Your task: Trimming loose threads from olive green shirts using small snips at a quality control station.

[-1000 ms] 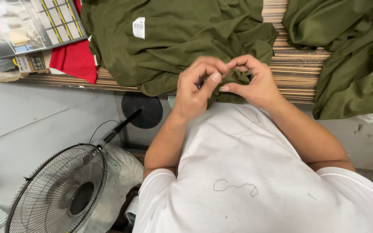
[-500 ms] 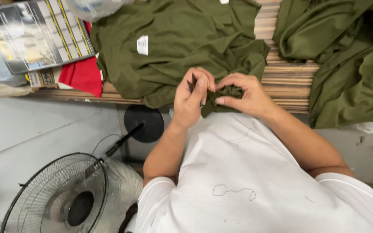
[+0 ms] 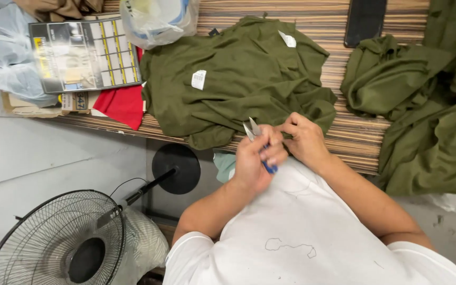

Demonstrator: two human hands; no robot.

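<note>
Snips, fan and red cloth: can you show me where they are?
Snips (image 3: 253,130), head view, on the metal blades above the left hand.
Fan (image 3: 54,243), head view, on the wire grille.
Red cloth (image 3: 124,104), head view, on its flat middle.

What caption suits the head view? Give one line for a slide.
Left hand holds blue-handled thread snips while right hand pinches olive-green garment on striped table.

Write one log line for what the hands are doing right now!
left hand: holds thread snips | right hand: pinches olive garment edge | on striped table
</note>
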